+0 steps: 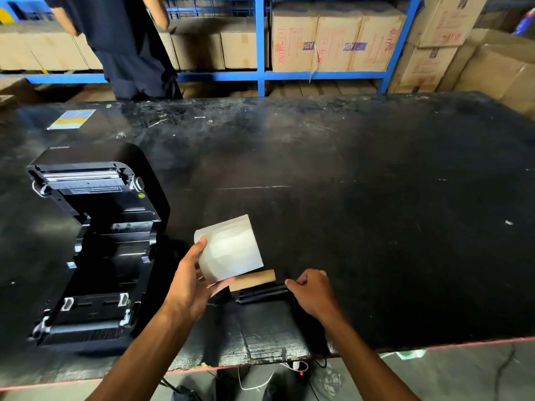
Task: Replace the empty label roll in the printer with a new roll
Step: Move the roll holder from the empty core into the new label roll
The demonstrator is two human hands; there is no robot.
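I'm looking down at the black table (pixel 347 175), and both hands are in view near its front edge. My left hand (pixel 188 287) is clamped on the new label roll (pixel 231 247): thumb up along the roll's left end, fingers (pixel 220 285) cupped underneath, so the white roll sits tilted in the grip, lifted off the table as far as I can tell. Just beyond those fingers, to their right, lies the empty cardboard core (pixel 253 279), brown and bare, flat on the table and running across toward the other hand. Right beside it on the near side sits the black spindle (pixel 262 295), parallel to the core.

My right hand (pixel 314 293) is at the right end of that spindle, knuckles up, fingers curled down over the end piece. It looks like a narrow, closed grip on the spindle's end, though the fingertips are hidden under the hand.

Off to the left of the left hand, the printer (pixel 95 247) stands with its lid (pixel 86 180) thrown open and tipped back, the roll bay exposed and dark between its two side guides. No roll in it that I can see.

Farther out from both hands, a colour-striped card (pixel 72 119) lies at the far left of the table. Behind the table, a person in dark clothes (pixel 127 44) stands against blue shelving (pixel 260 44) stacked with cardboard boxes (pixel 335 41).
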